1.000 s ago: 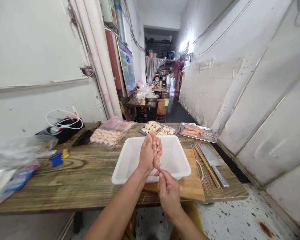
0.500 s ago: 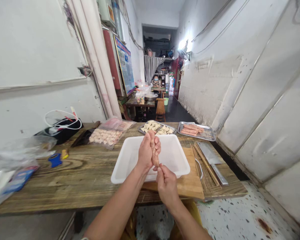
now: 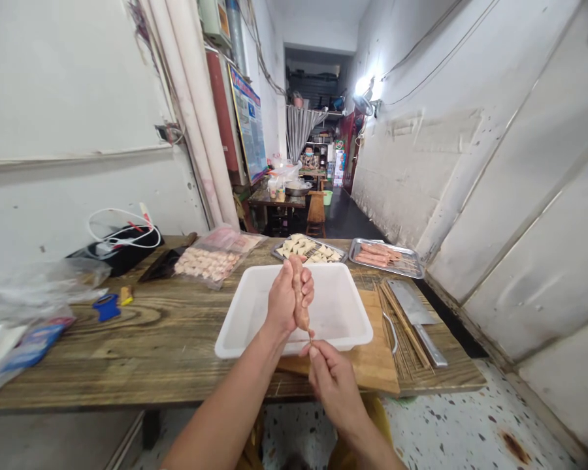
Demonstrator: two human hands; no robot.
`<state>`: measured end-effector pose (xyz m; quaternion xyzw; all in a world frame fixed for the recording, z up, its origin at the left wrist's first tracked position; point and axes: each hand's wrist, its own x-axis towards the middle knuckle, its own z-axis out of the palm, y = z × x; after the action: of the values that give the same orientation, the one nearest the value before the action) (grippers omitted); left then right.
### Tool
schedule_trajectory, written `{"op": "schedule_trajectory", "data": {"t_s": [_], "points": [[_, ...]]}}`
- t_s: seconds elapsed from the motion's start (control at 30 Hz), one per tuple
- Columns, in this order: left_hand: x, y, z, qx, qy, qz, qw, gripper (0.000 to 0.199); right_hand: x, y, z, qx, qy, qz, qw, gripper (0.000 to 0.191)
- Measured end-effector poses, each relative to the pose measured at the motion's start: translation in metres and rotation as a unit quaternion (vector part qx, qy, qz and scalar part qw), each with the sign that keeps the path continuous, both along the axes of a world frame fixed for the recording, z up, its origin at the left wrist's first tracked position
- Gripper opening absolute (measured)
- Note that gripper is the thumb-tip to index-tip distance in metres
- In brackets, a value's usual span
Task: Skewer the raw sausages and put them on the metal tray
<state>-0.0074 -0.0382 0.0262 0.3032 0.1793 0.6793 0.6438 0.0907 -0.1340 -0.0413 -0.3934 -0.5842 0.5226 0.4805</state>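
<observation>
A pale pink sausage [image 3: 300, 297] lies lengthwise in my left hand [image 3: 281, 297], whose fingers curl round it. A thin wooden skewer [image 3: 311, 335] sticks out of its near end. My right hand [image 3: 330, 375] pinches that skewer between thumb and forefinger, a little below the sausage. Both are held over the white plastic tub [image 3: 345, 300], near its front rim. How far the skewer runs inside the sausage is hidden.
Loose skewers [image 3: 404, 326] and a cleaver [image 3: 414, 310] lie right of the cutting board [image 3: 372, 365]. Behind the tub stand a tray of skewered sausages [image 3: 379, 254] and a tray of pale folded pieces [image 3: 306, 248]. Bagged meat pieces [image 3: 208, 261] lie to the left.
My right hand has drawn down and away from the sausage, so more of the skewer shows between them. My left hand still holds the sausage in nearly the same place.
</observation>
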Motion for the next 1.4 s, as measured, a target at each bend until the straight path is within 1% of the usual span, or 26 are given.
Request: {"op": "schedule_trajectory", "data": {"t_s": [0.1,0.17,0.27,0.33,0.43,0.6,0.73,0.87,0.93,1.0,1.07,1.13,1.2,1.23,1.3,1.37,1.4], "points": [[0.0,0.0,-0.001,0.0,-0.003,-0.007,1.0,0.035,0.0,0.005,-0.005,0.039,-0.047,-0.028,0.998,0.033],[-0.001,0.0,-0.002,-0.001,-0.005,-0.006,1.0,0.035,0.002,0.007,-0.007,0.065,-0.073,-0.034,0.995,0.031],[-0.002,0.0,-0.003,-0.005,-0.003,0.0,1.0,0.036,0.004,0.007,-0.004,0.093,-0.09,-0.024,0.991,0.03],[-0.002,-0.001,-0.004,-0.006,0.001,0.004,1.0,0.036,0.003,0.006,0.0,0.11,-0.096,-0.037,0.989,0.03],[0.0,0.0,-0.004,0.0,0.006,0.006,1.0,0.036,-0.002,0.004,0.002,0.12,-0.094,-0.074,0.986,0.03],[0.002,0.001,-0.003,0.006,0.01,0.004,1.0,0.035,-0.012,0.003,-0.001,0.123,-0.082,-0.114,0.982,0.03],[0.003,0.0,-0.003,-0.003,0.015,-0.004,1.0,0.036,-0.017,0.003,-0.002,0.149,-0.095,-0.138,0.975,0.031],[0.005,-0.002,-0.005,0.001,0.021,-0.02,1.0,0.034,-0.019,0.008,-0.002,0.173,-0.104,-0.172,0.964,0.031],[0.006,-0.002,-0.006,0.005,0.016,-0.018,1.0,0.033,-0.018,0.014,-0.003,0.169,-0.095,-0.177,0.965,0.031],[0.004,0.001,-0.007,0.005,0.001,-0.001,1.0,0.032,-0.016,0.019,-0.002,0.148,-0.078,-0.153,0.974,0.03],[0.0,0.003,-0.006,0.004,-0.016,0.01,1.0,0.032,-0.013,0.023,0.0,0.109,-0.052,-0.1,0.988,0.031],[-0.004,0.006,-0.003,0.006,-0.03,0.012,0.999,0.031,-0.01,0.023,0.004,0.04,-0.005,-0.031,0.999,0.031],[-0.008,0.008,0.001,0.01,-0.04,0.015,0.999,0.031,-0.007,0.021,0.009,-0.055,0.074,0.041,0.995,0.031],[-0.01,0.009,0.003,0.012,-0.043,0.017,0.999,0.031,-0.005,0.019,0.012,-0.103,0.121,0.079,0.984,0.03],[-0.012,0.01,0.006,0.014,-0.047,0.017,0.999,0.031,-0.001,0.017,0.015,-0.184,0.21,0.153,0.948,0.028],[-0.013,0.011,0.007,0.009,-0.043,0.007,0.999,0.031,0.004,0.018,0.016,-0.241,0.274,0.218,0.905,0.028],[-0.013,0.011,0.007,0.004,-0.039,0.0,0.999,0.032,0.005,0.019,0.016,-0.26,0.296,0.237,0.888,0.028]]}}
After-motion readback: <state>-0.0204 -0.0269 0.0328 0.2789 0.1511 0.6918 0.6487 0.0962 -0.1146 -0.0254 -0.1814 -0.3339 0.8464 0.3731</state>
